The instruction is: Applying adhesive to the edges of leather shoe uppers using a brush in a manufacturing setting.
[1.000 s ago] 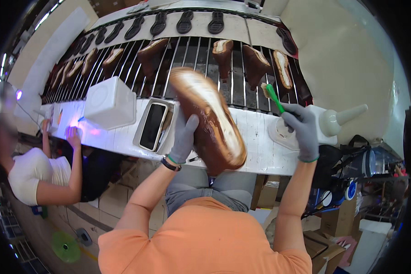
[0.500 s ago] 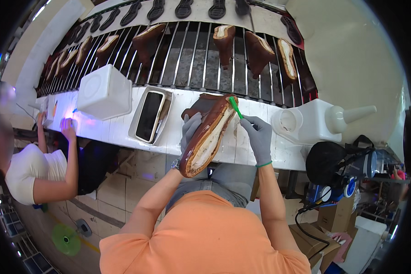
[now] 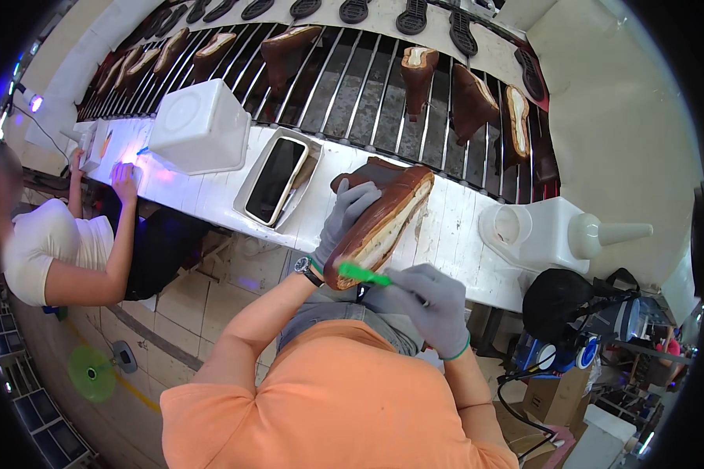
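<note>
A brown leather boot [image 3: 374, 213] is tilted over the near edge of the white bench, its pale, unsoled bottom turned toward my right side. My left hand [image 3: 346, 209], in a grey glove, grips the boot's upper from the left. In my gloved right hand [image 3: 436, 306] is a small green brush [image 3: 363, 273], its bristle end against the lower end of the boot's bottom, nearest me. That brush and hand are slightly blurred by motion.
On the bench [image 3: 293, 238] stand a white plastic box [image 3: 199, 129], a tray with a phone [image 3: 276, 180], a round tub [image 3: 506, 226] and a white bottle [image 3: 559, 234]. Behind runs a roller rack with boots [image 3: 471, 102] and black soles [image 3: 462, 34]. A co-worker [image 3: 62, 250] sits at left.
The green brush has gone from the boot's far end to its near end, with my right hand drawn toward me. My left hand still holds the boot, and the whole view has turned slightly.
</note>
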Demonstrator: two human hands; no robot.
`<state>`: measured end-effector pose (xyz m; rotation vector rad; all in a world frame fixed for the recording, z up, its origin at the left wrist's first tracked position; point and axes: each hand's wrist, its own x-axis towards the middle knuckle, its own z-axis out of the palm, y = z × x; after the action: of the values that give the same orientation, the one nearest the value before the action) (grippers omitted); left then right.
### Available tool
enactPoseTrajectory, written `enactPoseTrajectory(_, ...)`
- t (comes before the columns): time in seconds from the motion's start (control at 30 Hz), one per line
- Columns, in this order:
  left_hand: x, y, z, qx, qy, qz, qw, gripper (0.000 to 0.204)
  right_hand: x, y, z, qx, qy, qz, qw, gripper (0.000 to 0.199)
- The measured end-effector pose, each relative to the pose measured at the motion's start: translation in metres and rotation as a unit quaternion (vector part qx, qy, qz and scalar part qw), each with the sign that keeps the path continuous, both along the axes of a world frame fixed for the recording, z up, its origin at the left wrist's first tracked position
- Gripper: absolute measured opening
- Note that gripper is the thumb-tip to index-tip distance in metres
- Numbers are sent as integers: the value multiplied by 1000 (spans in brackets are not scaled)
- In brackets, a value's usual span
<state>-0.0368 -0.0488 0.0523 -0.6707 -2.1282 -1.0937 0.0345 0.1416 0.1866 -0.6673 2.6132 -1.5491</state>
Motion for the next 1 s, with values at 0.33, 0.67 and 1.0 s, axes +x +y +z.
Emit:
enactPoseTrajectory(0.33,-2,-17,35,-76,-104,-83,988,90,-18,3,20,-49,10,-59,997,22)
enactPoseTrajectory(0.67,-1,-19,110,244,-439,-161,850,61,-87,59,62,-175,-65,-87,979,18)
enactPoseTrajectory(1.0,3,-3,136,294,-492,-243,782,69,-119,55,62,-50,-2,-13,999,18)
